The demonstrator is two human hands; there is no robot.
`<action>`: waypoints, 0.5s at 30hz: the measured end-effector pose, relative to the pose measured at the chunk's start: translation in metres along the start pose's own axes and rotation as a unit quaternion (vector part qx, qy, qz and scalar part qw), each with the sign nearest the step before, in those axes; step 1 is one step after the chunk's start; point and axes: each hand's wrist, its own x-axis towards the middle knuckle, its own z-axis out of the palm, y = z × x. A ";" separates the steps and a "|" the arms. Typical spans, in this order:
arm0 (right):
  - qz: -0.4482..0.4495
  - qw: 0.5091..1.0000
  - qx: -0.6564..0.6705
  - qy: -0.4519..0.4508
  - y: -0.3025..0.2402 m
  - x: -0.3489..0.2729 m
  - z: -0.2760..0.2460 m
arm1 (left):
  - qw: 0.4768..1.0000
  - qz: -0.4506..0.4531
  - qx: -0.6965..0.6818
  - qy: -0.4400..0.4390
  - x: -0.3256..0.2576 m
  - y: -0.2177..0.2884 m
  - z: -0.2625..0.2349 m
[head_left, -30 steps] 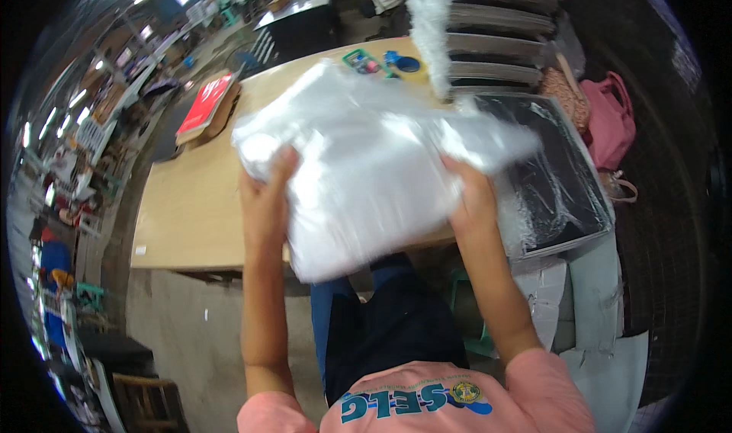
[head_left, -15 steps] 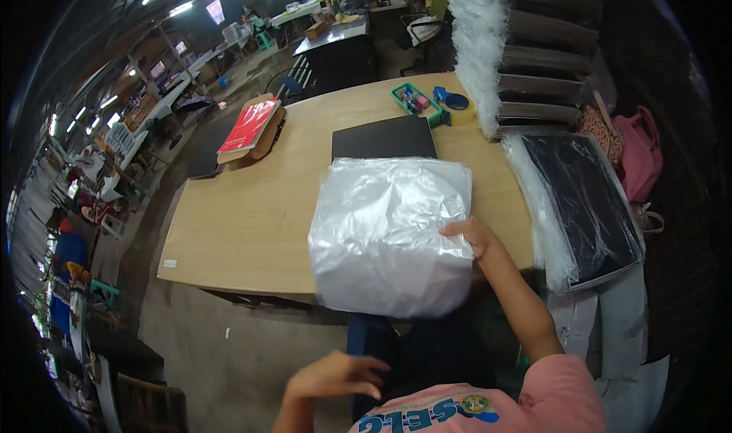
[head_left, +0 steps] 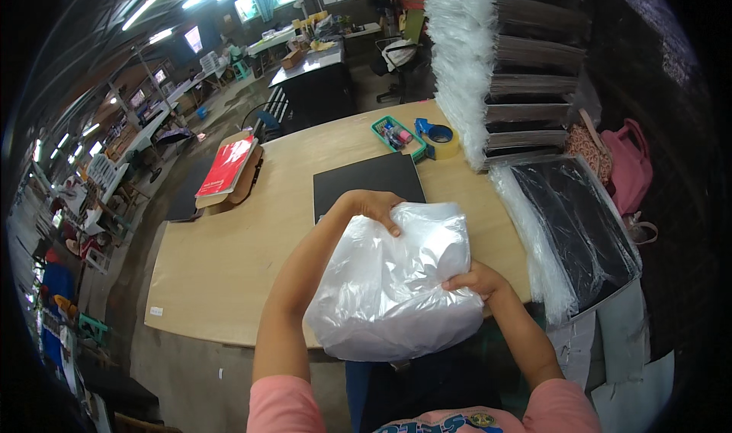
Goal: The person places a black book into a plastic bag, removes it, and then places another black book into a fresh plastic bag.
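A shiny clear plastic bag [head_left: 396, 311], or several lying together, hangs over the near edge of the table. My right hand [head_left: 476, 279] grips its right side, the thumb pressed on top and the plastic puckered around it. At its far edge is my left hand [head_left: 375, 206], thumb over the plastic and the other fingers hidden underneath or behind. Just beyond the left hand, a flat black board [head_left: 366, 180] lies on the table, its near part covered by the plastic.
The wooden table [head_left: 236, 273] carries a red packet [head_left: 227, 166] on brown cardboard at left. Farther right are a green basket [head_left: 387, 124] of small items and a tape dispenser [head_left: 440, 137]. Plastic-wrapped black boards [head_left: 576, 227] lie at right, before a tall wrapped stack [head_left: 534, 82].
My left hand has risen from near my body to the far edge of the plastic and taken hold there. The right hand keeps its hold. The view has shifted slightly.
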 end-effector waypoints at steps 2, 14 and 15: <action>-0.012 1.000 -0.010 0.022 0.004 -0.004 -0.013 | 0.996 -0.087 -0.030 -0.018 0.000 0.011 -0.002; -0.128 0.966 -0.129 -0.181 0.023 -0.085 -0.039 | 0.987 0.098 0.073 0.109 -0.129 0.122 0.135; -0.116 0.980 -0.074 -0.145 0.022 -0.087 -0.040 | 0.984 0.093 0.079 0.127 -0.143 0.143 0.159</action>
